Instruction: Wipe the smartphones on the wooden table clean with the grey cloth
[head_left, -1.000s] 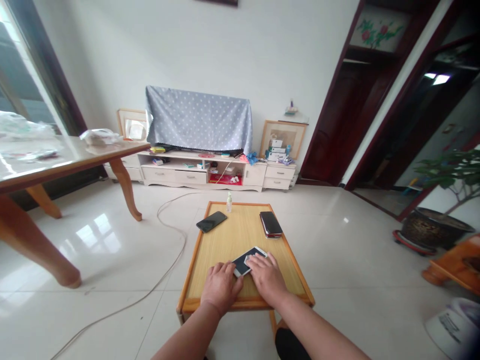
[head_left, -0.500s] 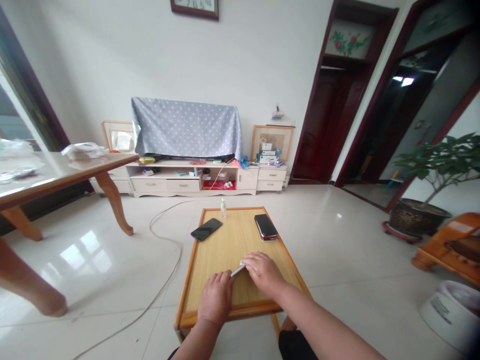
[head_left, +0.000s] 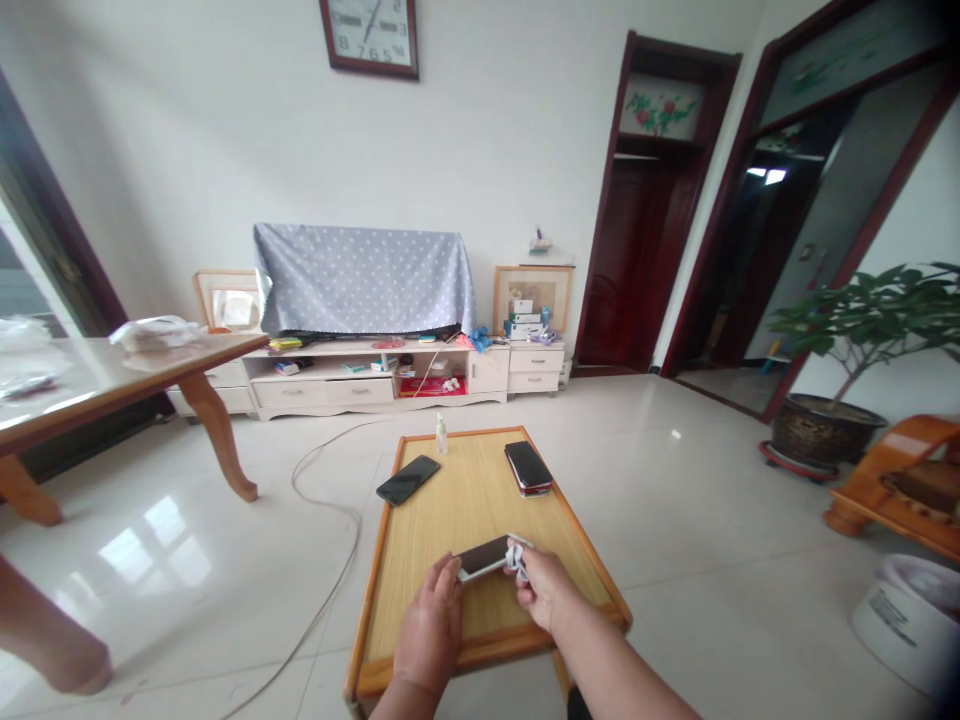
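Observation:
A white-edged phone (head_left: 484, 558) with a dark screen is held tilted above the wooden table (head_left: 480, 500). My left hand (head_left: 431, 615) grips its left end. At the right end, my right hand (head_left: 541, 585) pinches a crumpled white tissue (head_left: 516, 560) against the phone. Farther back on the table lie a black phone (head_left: 409, 481) at the left and a stack of dark phones (head_left: 528, 468) at the right. A small clear bottle (head_left: 441, 435) with a pale green top stands at the table's far edge.
A larger wooden table (head_left: 135, 370) with plastic bags is at the left. A low white cabinet (head_left: 322, 395) stands by the wall. A cable (head_left: 352, 512) runs along the floor. At the right are a potted plant (head_left: 825, 425) and a white bucket (head_left: 907, 620).
The held phone has turned from edge-on to show its dark screen. The tissue in my right hand now shows more. The head view has tilted up, showing more of the wall clock.

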